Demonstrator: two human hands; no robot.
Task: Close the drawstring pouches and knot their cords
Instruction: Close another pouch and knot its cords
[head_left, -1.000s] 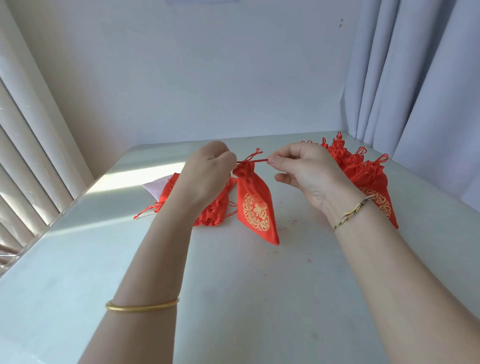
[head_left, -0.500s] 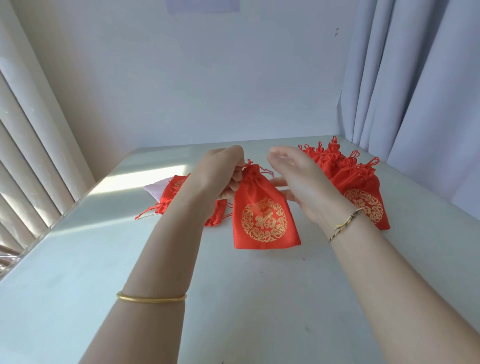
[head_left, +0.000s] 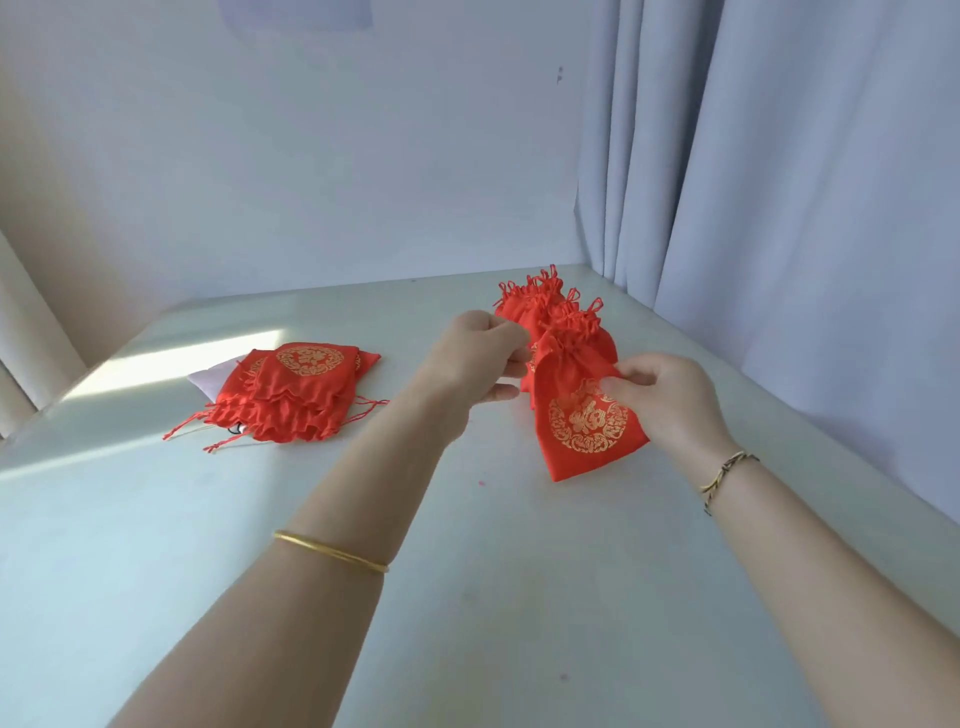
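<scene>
Currently, both hands hold one red pouch (head_left: 582, 415) over the right half of the worktop (head_left: 156, 545). The left hand (head_left: 480, 358) has its fingers (head_left: 511, 371) curled together beside the gathered neck of the pouch; whether they pinch a cord cannot be told. The right hand (head_left: 667, 400) has its fingers clamped on the pouch's right edge, at the side of the gold emblem. The pouch's long axis runs from the gathered neck, which points toward the far edge, to the flat bottom, which points toward the near edge and slightly right. Behind it, a pile of closed pouches (head_left: 550, 312) lies near the far right corner. A stack of open pouches (head_left: 296, 395) lies toward the left edge, well apart, openings facing the near edge, loose cords trailing.
</scene>
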